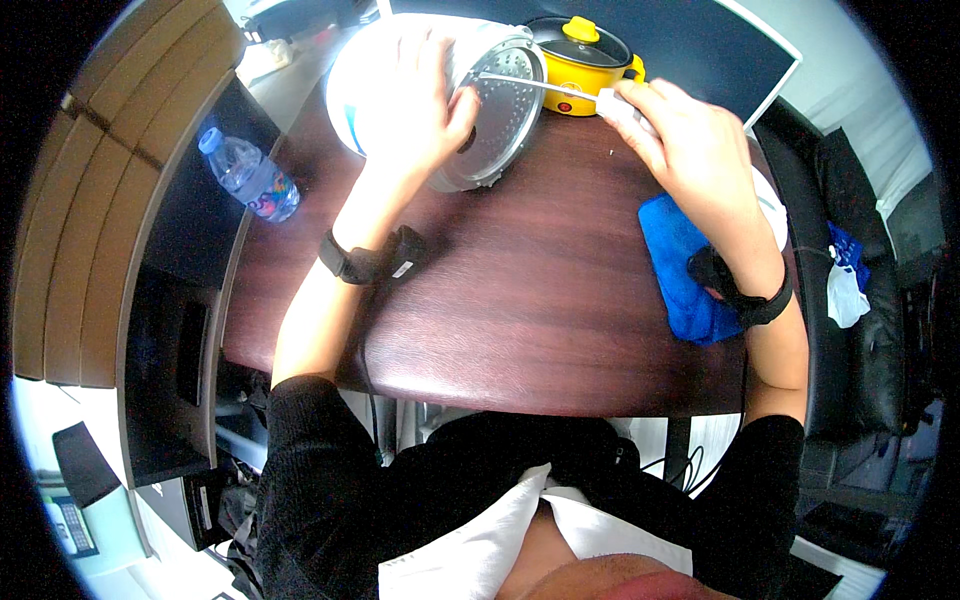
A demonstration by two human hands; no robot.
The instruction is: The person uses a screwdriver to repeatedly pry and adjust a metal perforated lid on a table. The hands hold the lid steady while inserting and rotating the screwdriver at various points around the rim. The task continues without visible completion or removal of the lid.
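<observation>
A white, round appliance (pixel 365 75) lies tipped on its side at the far edge of the table, its grey perforated underside (pixel 505 125) turned to the right. My left hand (pixel 425 115) holds it from above, fingers along the white side and thumb near the rim of the base. In my right hand (pixel 700 140) is a screwdriver (pixel 545 86) with a white handle, gripped by closed fingers. Its thin shaft points left, and the tip meets the underside near my left thumb. Whether a screw sits under the tip is too small to tell.
Behind the appliance stands a yellow electric pot (pixel 580 75) with a glass lid. A blue cloth (pixel 680 270) lies under my right forearm, by a white round thing (pixel 770 205) partly hidden. A water bottle (pixel 250 175) stands at the left of the brown table (pixel 500 330).
</observation>
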